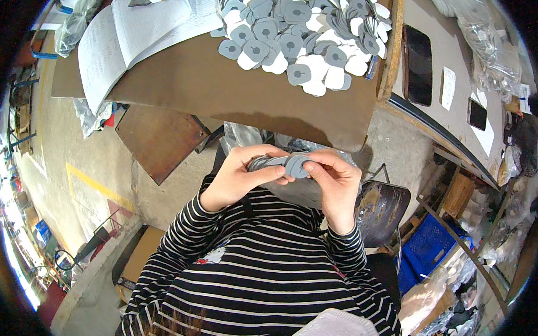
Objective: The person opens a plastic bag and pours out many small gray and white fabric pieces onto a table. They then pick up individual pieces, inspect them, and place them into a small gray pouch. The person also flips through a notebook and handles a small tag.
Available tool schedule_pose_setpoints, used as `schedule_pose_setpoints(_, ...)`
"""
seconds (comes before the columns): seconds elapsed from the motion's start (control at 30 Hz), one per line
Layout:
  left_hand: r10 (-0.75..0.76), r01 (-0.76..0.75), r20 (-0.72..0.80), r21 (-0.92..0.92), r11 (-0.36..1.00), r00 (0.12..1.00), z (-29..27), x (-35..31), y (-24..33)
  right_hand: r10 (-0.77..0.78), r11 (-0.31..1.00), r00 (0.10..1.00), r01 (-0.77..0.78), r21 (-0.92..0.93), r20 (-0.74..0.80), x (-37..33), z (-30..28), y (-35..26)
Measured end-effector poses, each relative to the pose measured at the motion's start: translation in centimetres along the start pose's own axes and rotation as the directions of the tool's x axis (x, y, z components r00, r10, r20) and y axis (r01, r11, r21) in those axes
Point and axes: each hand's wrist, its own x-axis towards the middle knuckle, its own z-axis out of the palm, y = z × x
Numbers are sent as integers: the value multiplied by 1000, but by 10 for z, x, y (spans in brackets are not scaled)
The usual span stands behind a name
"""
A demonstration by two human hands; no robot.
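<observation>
I see left hand (241, 174) curled round stacked grey pieces (295, 165), right hand (339, 178) pinching their end, grey-and-white heap (303, 39) at one o'clock.

I wear a black knit-looking long-sleeved top (249, 281) with thin white stripes running across the body. The same stripes ring the left sleeve (185, 227) and the right sleeve (347, 248), which reach my bare hands (234, 180). On the left of my chest sits a small white printed figure with red details (214, 256); on the right, a small pinkish-red mark (339, 272).
</observation>
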Motion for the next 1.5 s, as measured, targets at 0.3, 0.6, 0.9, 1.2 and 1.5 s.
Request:
schedule_pose_setpoints(0.3, 259, -177, -121, 460, 870, 958, 7, 7, -5, -62, 992, 997, 57, -114, -46, 4, 8, -10)
schedule_pose_setpoints(0.6, 63, -105, -155, -279, 955, 986, -9, 6, 1, 150, 950, 986, -163, -265, -71, -1, -25, 9)
schedule_pose_setpoints(0.9, 53, -46, -60, 116, 992, 997, 1, 9, -3, -32, 970, 999, 24, -242, -27, 7, 4, -19)
schedule_pose_setpoints(1.2, 177, -152, -115, 195, 969, 977, -1, 12, -3, 151, 953, 973, -96, 288, -174, 12, -4, -2)
schedule_pose_setpoints(1.5, 87, -99, -191, -53, 994, 978, -7, 18, -6, 301, 950, 953, -303, -77, -42, 5, -23, -4)
